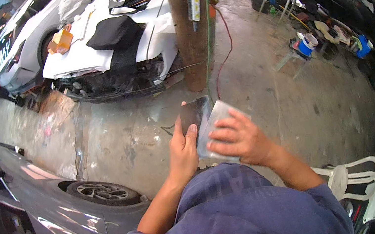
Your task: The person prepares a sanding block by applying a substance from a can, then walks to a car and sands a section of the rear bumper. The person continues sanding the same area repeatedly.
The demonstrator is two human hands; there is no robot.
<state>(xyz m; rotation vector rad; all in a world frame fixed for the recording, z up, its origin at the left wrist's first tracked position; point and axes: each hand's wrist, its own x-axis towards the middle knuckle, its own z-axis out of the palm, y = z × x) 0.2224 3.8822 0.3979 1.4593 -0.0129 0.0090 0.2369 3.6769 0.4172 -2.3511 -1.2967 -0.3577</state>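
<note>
In front of my body, my left hand grips a flat, dark, rectangular piece, its thumb lying across the near face. Against the right side of that piece is a pale, partly see-through sheet; I cannot make out whether it is plastic, paper or cloth. My right hand has its fingers bent over this sheet and holds it, with some blur at the fingertips. The two flat things meet or overlap between my hands, and the exact contact is hidden.
A grey car stands close on my left. Ahead is a white car with its front end exposed, beside a brown pillar. Green and red hoses trail down. White plastic chairs stand right; a blue-white can sits farther off.
</note>
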